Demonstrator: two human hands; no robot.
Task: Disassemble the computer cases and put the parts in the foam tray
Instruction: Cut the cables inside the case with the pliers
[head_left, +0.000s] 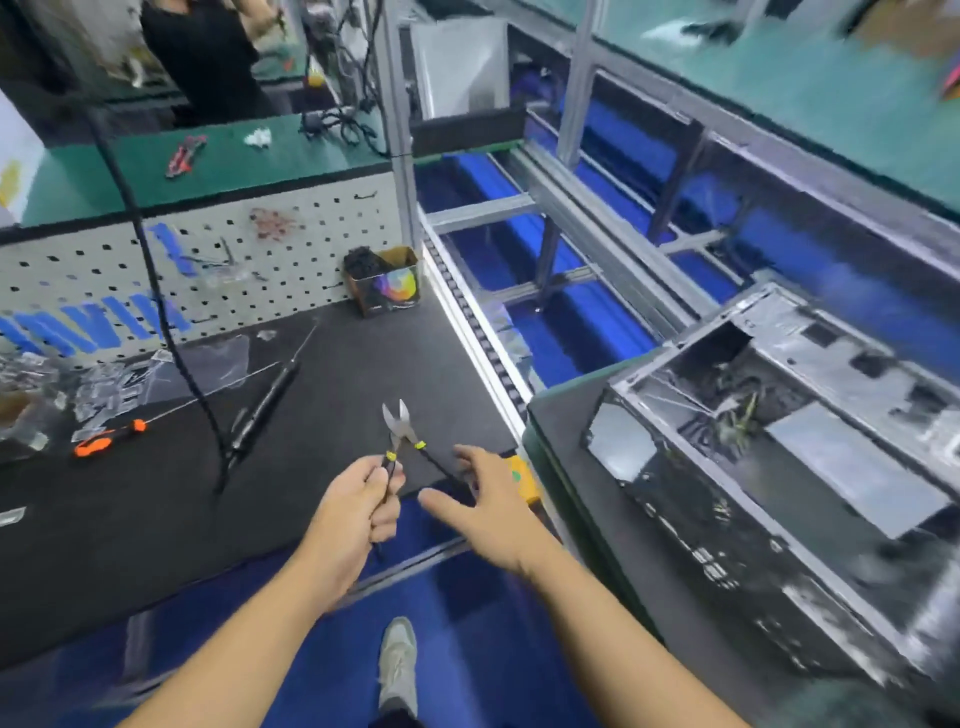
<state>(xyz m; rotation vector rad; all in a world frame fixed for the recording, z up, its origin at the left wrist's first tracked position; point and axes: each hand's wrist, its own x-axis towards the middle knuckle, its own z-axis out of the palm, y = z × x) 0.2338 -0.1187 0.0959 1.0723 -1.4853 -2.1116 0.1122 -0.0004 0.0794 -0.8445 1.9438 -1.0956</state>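
Mat (337, 364): L hand (353, 512) grips cutters (397, 428); case (779, 467) right of R hand (488, 499).

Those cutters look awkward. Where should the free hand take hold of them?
Take the cutters by the free black handle, from the right, where the right hand hovers open. The left hand grips the other handle; the blades point away.

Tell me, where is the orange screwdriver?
In the head view, the orange-handled screwdriver lies at the left on the black work mat, beside the clear plastic bags.
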